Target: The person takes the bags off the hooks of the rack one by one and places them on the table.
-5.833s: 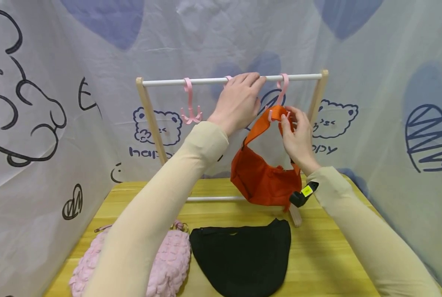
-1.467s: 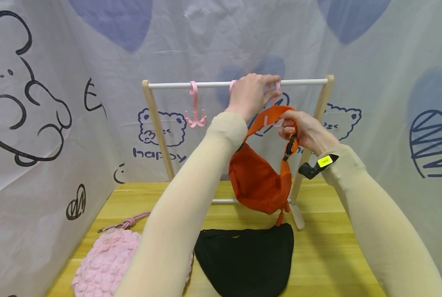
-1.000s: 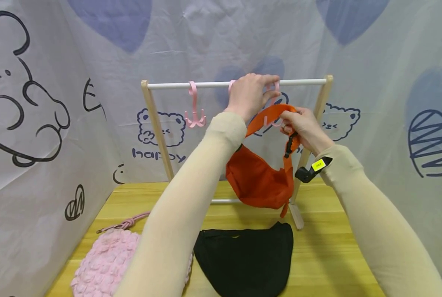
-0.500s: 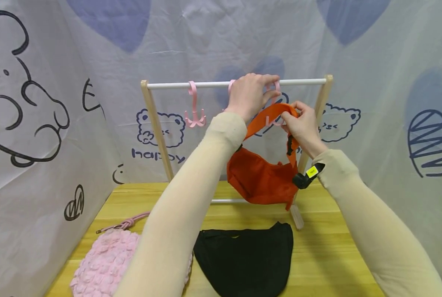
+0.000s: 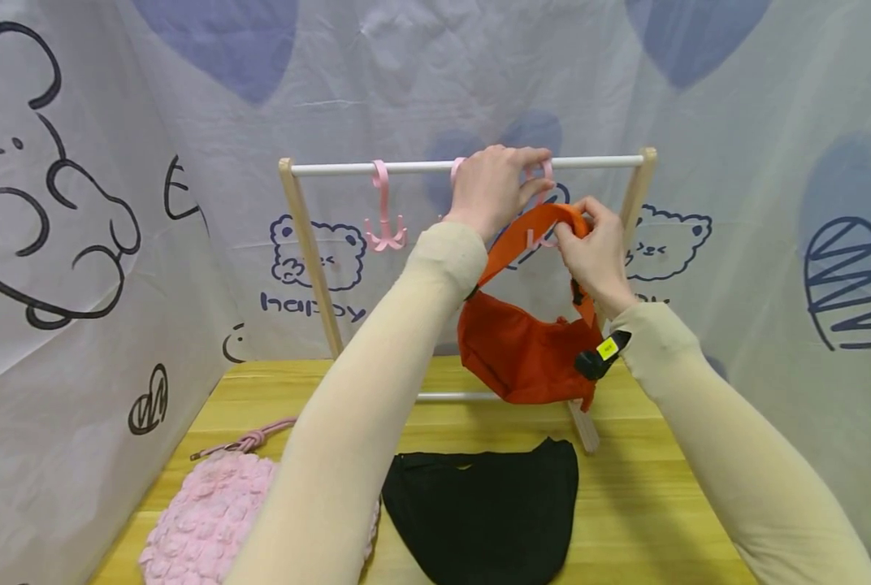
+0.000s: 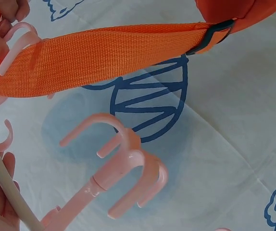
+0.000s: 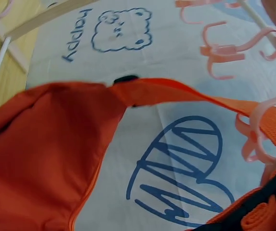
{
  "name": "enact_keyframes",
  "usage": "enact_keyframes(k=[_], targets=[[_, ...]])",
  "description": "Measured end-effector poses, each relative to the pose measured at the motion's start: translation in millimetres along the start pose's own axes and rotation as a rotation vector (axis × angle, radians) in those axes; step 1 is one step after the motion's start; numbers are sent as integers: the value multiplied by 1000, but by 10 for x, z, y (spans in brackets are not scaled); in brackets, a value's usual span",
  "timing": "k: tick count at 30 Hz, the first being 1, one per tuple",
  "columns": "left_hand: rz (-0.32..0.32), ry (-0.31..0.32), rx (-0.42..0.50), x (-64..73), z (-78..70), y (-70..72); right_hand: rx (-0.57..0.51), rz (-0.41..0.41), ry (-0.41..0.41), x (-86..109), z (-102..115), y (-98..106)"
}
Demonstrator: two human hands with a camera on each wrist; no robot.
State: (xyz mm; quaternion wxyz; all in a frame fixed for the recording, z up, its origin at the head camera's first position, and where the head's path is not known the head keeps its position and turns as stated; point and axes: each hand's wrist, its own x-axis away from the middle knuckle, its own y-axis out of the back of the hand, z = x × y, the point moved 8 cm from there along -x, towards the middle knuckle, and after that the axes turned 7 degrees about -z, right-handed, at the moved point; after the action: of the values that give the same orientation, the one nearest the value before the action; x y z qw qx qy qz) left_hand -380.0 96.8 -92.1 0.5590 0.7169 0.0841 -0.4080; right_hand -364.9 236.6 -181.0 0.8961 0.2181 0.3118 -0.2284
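An orange crossbody bag (image 5: 519, 349) hangs below the white rail (image 5: 596, 162) by its wide strap (image 5: 526, 231). My right hand (image 5: 600, 252) pinches the strap's top between thumb and fingers, at the prongs of the rightmost pink hook (image 5: 548, 169). In the left wrist view, one prong shows in front of the orange webbing (image 6: 104, 55); the right wrist view also has a prong (image 7: 259, 118) crossing in front of it. Up on the rail, my left hand (image 5: 490, 183) has thumb and forefinger around that hook's top. A black buckle on the strap sits below my right hand.
Two more pink hooks hang on the rail, one at left (image 5: 384, 207) and one in the middle (image 5: 457, 165), mostly behind my left hand. On the wooden table lie a black bag (image 5: 483, 516) and a puffy pink bag (image 5: 205, 516), partly covered by my left sleeve.
Since the earliest frame, my left hand has shifted right along the rail to the rightmost hook. Over the last second, my right hand rose slightly with the strap, and the orange bag swung right.
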Motion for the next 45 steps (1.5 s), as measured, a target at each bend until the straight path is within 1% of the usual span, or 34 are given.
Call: enact_keyframes(k=[6,10,13,16,21,26,36,41,45], targets=[[-7,1,4,11,7,1,80,-81,100,51,59,11],[-14,1,13,12,14,4,99,-116,141,63,85,12],[-21,2,15,9,18,9,97,-123,148,70,79,6],[-23,3,12,9,19,9,94,-118,124,91,31,-6],[-24,-10,13,12,8,-5,83,-84,43,142,-101,-44],[-35,-26,26,17,8,-7,76,-52,19,165,-135,-83],[-85,-117,37,32,-25,-14,60,-28,25,204,-163,-107],[-80,-155,40,55,-41,-39,-8,27,-19,260,-182,-128],[-75,-182,20,87,-43,-59,-53,70,-55,294,-189,-159]])
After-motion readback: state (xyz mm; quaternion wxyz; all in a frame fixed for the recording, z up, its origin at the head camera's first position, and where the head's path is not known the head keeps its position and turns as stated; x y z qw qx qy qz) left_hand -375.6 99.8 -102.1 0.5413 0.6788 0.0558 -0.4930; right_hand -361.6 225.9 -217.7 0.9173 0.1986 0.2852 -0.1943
